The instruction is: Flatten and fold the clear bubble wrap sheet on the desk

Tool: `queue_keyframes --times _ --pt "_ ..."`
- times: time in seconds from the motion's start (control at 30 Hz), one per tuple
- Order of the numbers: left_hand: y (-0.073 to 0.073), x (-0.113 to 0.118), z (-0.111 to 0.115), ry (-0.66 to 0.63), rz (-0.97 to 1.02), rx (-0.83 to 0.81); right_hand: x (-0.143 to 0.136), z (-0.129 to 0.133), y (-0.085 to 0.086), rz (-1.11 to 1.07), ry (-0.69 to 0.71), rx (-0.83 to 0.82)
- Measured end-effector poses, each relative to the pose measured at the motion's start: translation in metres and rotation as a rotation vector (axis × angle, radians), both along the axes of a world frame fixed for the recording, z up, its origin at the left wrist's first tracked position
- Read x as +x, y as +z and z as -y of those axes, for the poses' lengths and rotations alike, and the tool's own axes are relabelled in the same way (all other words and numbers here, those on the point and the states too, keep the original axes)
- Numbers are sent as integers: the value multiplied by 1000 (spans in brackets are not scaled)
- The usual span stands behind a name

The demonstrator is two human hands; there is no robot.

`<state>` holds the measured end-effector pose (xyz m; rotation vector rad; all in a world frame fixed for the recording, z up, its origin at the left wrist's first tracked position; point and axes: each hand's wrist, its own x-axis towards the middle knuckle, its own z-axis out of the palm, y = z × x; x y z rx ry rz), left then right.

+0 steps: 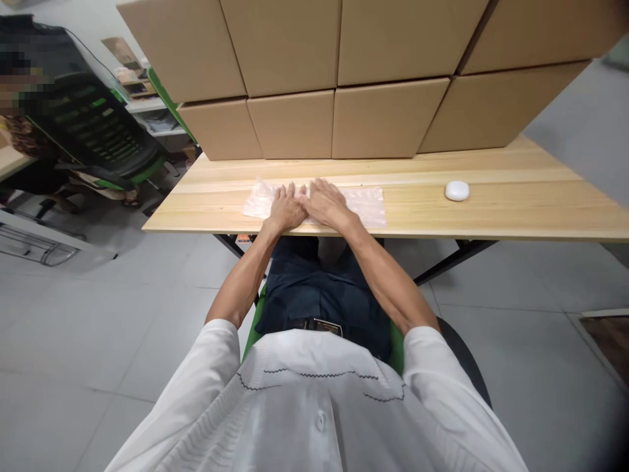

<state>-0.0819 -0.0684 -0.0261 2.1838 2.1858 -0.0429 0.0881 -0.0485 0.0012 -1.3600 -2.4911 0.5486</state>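
Observation:
A flat, translucent pinkish sheet, perhaps bubble wrap or a bag, lies on the light wooden table near its front edge. My left hand rests on the sheet's left part with its fingers spread forward. Close beside it, my right hand lies flat over the middle, fingers pointing forward and left. The two hands meet near the thumbs. Both press on the sheet, and the part beneath them is hidden.
Stacked cardboard boxes line the back of the table. A small white rounded case or mouse sits to the right. At the far left are a black and green chair and a seated person.

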Motion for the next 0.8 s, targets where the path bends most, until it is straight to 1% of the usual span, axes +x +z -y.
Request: queue_keyframes --times 0.03,0.07,0.13,0.27,0.37,0.57,0.67,0.8 --pt "0 -1 0 -1 -7 -14 -10 -1 0 0 45 -11" --pt "0 -3 0 -1 -9 -23 -16 -1 0 14 60 -22" --pt "0 -3 -1 9 3 -26 -21 -3 -3 24 58 -29" --pt "4 3 -1 52 34 -39 -11 -4 -9 55 19 -49" --pt "10 9 1 80 19 -70 -4 -3 -9 89 -44 -48" --pt "19 15 8 78 -24 -66 1 -2 -9 124 -126 -44" --pt "20 15 8 76 -44 -48 4 -2 -11 130 -169 -41" --pt "16 12 5 78 -61 -26 11 -4 -17 153 -203 9"
